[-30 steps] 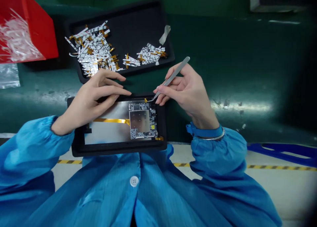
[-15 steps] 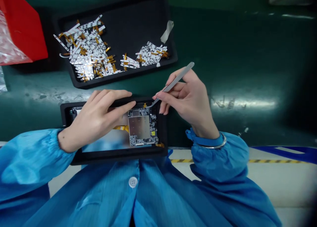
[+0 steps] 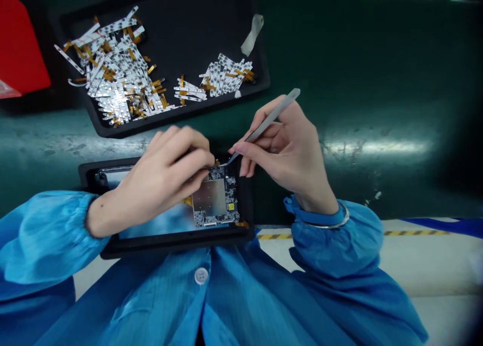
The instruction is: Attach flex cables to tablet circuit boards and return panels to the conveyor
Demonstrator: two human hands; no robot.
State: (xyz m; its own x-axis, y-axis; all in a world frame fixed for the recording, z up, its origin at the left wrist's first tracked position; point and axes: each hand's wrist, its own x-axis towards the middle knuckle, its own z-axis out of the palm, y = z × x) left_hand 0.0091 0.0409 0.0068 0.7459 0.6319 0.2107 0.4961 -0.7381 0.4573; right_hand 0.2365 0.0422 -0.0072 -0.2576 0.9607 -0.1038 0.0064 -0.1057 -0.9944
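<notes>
My right hand (image 3: 289,147) grips a pair of metal tweezers (image 3: 273,117) like a pen. Their tips meet the upper edge of a green-black circuit board (image 3: 231,192) with a silver shield plate (image 3: 208,196). A short amber flex cable (image 3: 217,162) shows beside the tips, right at the fingertips of my left hand (image 3: 166,177). That hand reaches over the board with curled, closed fingers; whatever lies between them is hidden. The board is on a tablet-like panel (image 3: 154,226) inside a black tray (image 3: 90,172). Another amber flex (image 3: 242,225) sticks out at the board's lower right.
Beyond the work stands a larger black tray (image 3: 181,14) holding a big heap of white strips with amber tails (image 3: 116,79) and a smaller pile (image 3: 226,77). A piece of pale tape (image 3: 252,34) clings to its right side. A red bin (image 3: 22,49) is at far left.
My left hand has shifted right, its outstretched fingers now curled in by the small flex cable. The tweezer tips stay near the board's upper edge. The view has moved slightly.
</notes>
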